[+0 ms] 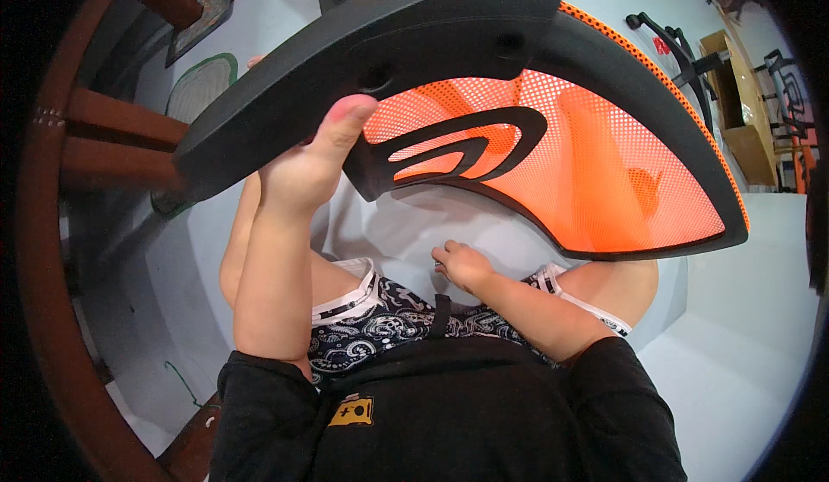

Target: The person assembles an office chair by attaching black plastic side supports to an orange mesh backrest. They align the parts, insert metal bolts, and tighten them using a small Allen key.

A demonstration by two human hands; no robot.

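The backrest mesh (596, 171) is bright orange in a fine dotted weave, its frame (630, 76) and looped lumbar support (533, 132) black, like the long chair part (345, 50). The shorts (380, 327) are blue-black with white paisley; the T-shirt (449, 396) is black, its patch (354, 411) yellow with black marks; the post (39, 180) is reddish brown.

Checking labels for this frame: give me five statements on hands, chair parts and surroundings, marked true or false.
1. The left hand grips the long, curved black plastic panel. True.
2. The right hand also grips that panel. False: it is below, apart from it.
3. The black-framed mesh backrest has blue mesh. False: orange.
4. The brown rectangular cardboard box is at upper left. False: upper right.
5. The person's fabric sleeves are black. True.
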